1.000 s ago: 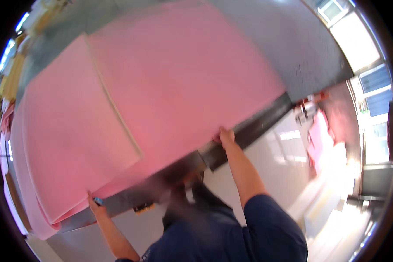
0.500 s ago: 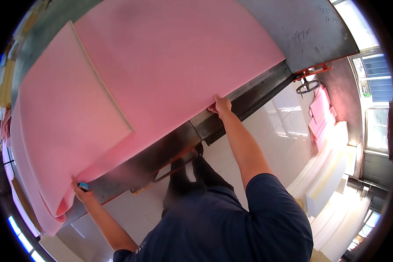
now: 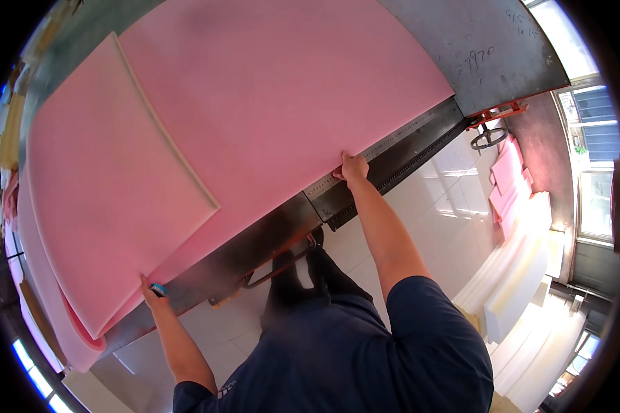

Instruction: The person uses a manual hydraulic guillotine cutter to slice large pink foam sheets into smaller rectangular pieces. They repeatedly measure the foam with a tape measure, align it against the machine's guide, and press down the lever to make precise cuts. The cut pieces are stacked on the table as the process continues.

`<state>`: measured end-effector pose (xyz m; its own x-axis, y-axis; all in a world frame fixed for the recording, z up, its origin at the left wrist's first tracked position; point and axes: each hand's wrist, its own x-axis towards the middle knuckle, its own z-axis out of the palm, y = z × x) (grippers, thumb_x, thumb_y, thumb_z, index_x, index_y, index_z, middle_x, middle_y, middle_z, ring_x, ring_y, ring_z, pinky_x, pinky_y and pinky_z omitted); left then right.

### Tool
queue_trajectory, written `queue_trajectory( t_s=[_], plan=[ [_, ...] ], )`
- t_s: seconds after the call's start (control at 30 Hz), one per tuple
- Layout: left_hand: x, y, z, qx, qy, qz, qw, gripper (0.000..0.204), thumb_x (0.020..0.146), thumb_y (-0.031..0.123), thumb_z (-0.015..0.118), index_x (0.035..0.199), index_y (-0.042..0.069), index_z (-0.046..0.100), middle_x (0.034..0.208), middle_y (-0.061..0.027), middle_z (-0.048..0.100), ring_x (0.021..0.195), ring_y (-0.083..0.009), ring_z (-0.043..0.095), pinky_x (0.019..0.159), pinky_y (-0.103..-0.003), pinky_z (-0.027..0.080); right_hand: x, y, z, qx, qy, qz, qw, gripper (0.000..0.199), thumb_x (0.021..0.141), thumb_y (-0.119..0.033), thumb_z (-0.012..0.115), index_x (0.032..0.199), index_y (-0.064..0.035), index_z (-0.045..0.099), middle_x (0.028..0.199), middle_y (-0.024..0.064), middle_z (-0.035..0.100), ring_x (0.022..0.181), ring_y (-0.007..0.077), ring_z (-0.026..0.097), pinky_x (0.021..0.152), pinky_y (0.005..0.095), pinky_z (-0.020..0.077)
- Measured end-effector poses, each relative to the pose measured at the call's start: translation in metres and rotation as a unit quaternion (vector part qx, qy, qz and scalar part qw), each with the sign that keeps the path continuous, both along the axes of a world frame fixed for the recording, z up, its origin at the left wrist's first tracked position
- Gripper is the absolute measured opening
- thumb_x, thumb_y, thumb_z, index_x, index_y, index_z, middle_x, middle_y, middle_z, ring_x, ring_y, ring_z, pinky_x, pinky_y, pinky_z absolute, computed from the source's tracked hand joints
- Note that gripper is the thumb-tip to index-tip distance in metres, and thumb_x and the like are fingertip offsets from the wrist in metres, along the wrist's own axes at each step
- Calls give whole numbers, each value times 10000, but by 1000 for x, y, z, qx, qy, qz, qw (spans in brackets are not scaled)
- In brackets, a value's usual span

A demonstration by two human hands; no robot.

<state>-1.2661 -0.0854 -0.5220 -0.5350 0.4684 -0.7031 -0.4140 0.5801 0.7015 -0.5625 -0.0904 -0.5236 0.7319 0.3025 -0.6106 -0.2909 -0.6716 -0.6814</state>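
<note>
A large pink foam sheet covers most of the metal table, its left part folded back over itself as a flap. My left hand is closed at the near edge of this flap. Tucked in the same hand is a small blue-and-black object, too small to name. Farther right, my right hand pinches the sheet's near edge, thumb on top and fingers curled below, beside a perforated metal strip. Its fingertips are partly hidden by the foam.
The bare grey table top continues at the far right, above a black handwheel. Pink foam pieces and white foam slabs lean along the right side. Below the table edge lies a pale tiled floor.
My left hand has moved right and slightly away from me, drawing the folded flap with it. The flap's near edge now looks straighter. My right hand has barely shifted.
</note>
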Motion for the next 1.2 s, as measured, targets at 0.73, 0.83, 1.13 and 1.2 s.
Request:
queue_trajectory(
  t_s=[0.73, 0.83, 1.13, 1.2],
  plan=[
    [299, 27, 44, 168, 336, -541, 752, 186, 733, 83, 617, 897, 2, 652, 797, -147, 643, 730, -267, 648, 646, -393, 518, 53, -9, -4, -117, -473, 406, 773, 619, 931, -401, 478, 1461, -103, 361, 1557, 97, 299, 1472, 269, 185, 1202, 438, 122],
    [317, 55, -12, 231, 456, -568, 645, 184, 734, 140, 644, 894, 50, 654, 780, -131, 637, 738, -303, 635, 703, -425, 506, 59, -3, -8, -75, -452, 435, 775, 638, 936, -427, 451, 1476, -103, 347, 1557, 100, 303, 1469, 280, 199, 1200, 463, 125],
    [341, 49, -5, 272, 532, -572, 561, 428, 781, 290, 676, 1121, 55, 568, 1161, -179, 568, 1059, -384, 534, 910, -514, 418, 69, -13, -14, 2, -506, 414, 757, 640, 869, -406, 546, 1421, -96, 449, 1503, 107, 403, 1436, 284, 290, 1184, 488, 173],
    [356, 53, 6, 298, 557, -589, 505, 485, 785, 263, 665, 1183, 12, 548, 1216, -219, 537, 1108, -417, 515, 927, -506, 431, 75, -13, -20, 8, -492, 414, 766, 637, 860, -397, 548, 1411, -92, 458, 1488, 118, 417, 1413, 311, 322, 1173, 498, 191]
  ],
)
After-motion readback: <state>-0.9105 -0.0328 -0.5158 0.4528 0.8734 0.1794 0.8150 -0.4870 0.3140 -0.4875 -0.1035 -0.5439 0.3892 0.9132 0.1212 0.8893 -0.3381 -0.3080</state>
